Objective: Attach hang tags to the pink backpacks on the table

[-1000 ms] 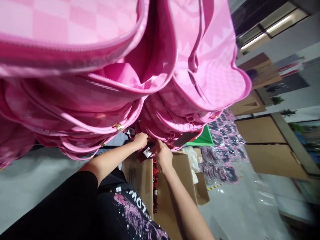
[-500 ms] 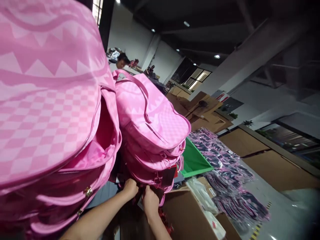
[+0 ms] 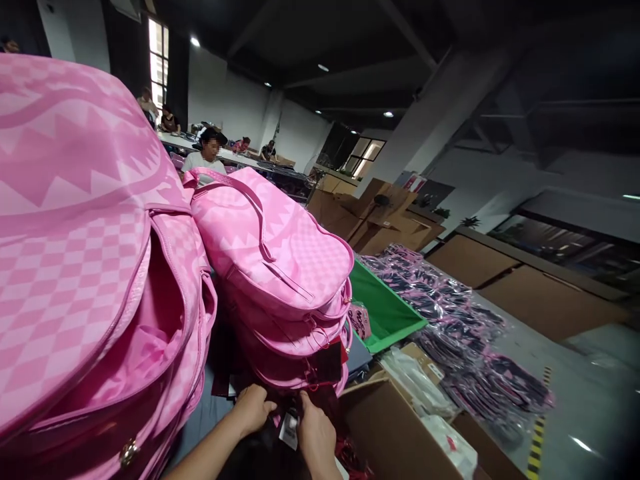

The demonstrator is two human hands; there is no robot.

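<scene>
Pink checked backpacks [image 3: 280,233] lie stacked in the middle, with a dark hang tag [image 3: 330,363] on a red cord hanging at their front. Just below this stack is my left hand [image 3: 253,408], its fingers curled and thumb toward the right; what it grips is hidden. My right hand [image 3: 317,433] is closed close beside it, and I cannot make out what is in its fingers. Between the two hands shows a white printed label [image 3: 289,430] amid dark material. A larger pink backpack [image 3: 100,267] with a partly unzipped pocket fills the left side.
An opened cardboard box [image 3: 385,420] stands right of my hands, with clear plastic bags [image 3: 420,387] beside it. Behind is a green bin [image 3: 385,313]. Plastic-wrapped pink and black goods [image 3: 450,333] cover the floor at right. A person [image 3: 205,157] is beyond the backpacks; others work at far tables.
The view has swung left and up, so the backpacks sit lower and farther left. My hands have parted slightly, and the white label shows more plainly between them.
</scene>
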